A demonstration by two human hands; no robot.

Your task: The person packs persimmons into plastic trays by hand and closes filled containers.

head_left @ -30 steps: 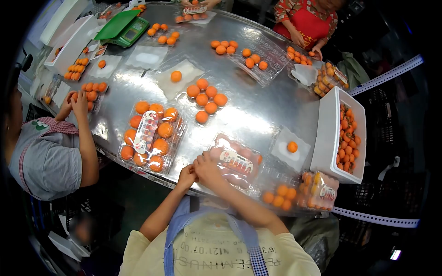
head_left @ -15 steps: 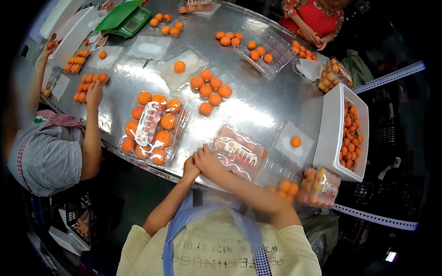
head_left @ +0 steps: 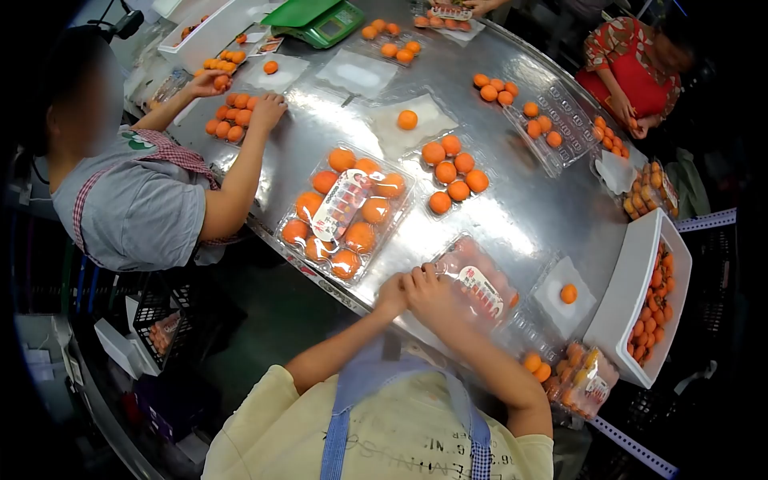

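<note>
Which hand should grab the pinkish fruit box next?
Probably the right: the right hand is right by the pinkish fruit box, while the left hand sits on the right hand's far side, away from it.

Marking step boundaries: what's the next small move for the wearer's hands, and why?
Probably part them and lay the right hand on the near edge of the labelled clear pack just beside it. The right hand is bunched against the left hand; anything between them is hidden. Whether that lid is latched can't be made out, so checking seems sensible.
</note>
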